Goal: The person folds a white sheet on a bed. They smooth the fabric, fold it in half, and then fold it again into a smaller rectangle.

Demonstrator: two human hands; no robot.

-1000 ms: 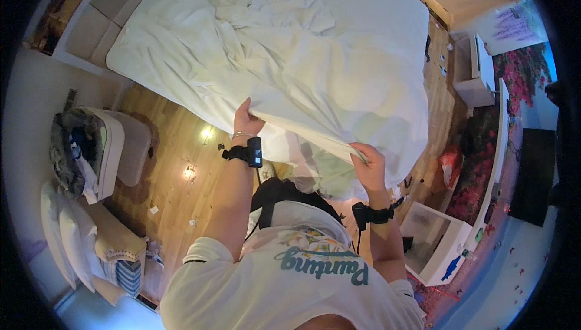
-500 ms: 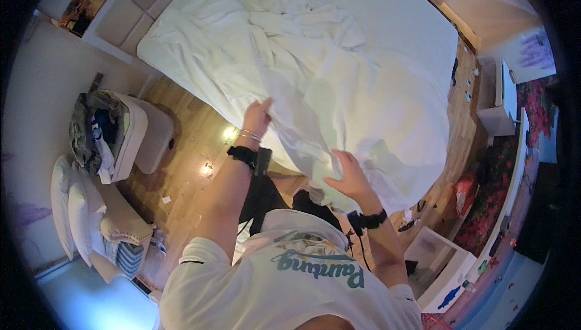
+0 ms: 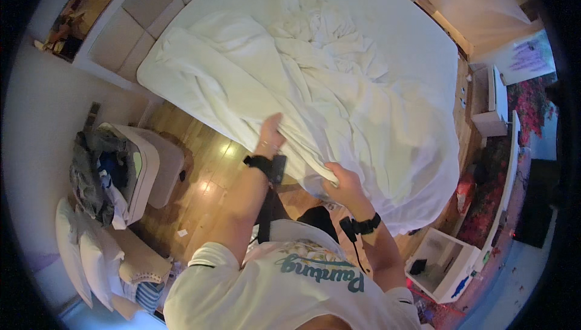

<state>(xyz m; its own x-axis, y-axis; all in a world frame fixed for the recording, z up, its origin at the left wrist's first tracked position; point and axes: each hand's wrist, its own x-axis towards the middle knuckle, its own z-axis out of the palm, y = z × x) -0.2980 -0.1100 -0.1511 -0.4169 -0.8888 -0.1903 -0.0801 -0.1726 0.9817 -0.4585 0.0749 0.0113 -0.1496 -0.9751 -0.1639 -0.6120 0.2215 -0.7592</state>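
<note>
A rumpled white bed cover (image 3: 375, 124) is spread over the bed (image 3: 417, 39), with a loose heap of folds near the middle. My right hand (image 3: 346, 186) is closed around the cover's near edge, the thumb on top and a taut fold running from it. Farther up that same edge, to the left, my left hand (image 3: 270, 136) is closed on the cover; its fingertips are slightly smeared and partly hidden in the fabric. Between both hands the edge is pulled into a long diagonal roll.
To the left, a pale chair (image 3: 145, 166) carries piled clothes (image 3: 91, 172). White pillows (image 3: 78, 251) lean on a beige seat (image 3: 142, 263) below it. A white open drawer unit (image 3: 442, 263) stands at the lower right. Wood floor (image 3: 206, 148) shows beside the bed.
My right hand has gone from spread fingers to a grip on the cover's edge. My left hand has shifted slightly right and nearer. The fabric between them has tightened into a roll.
</note>
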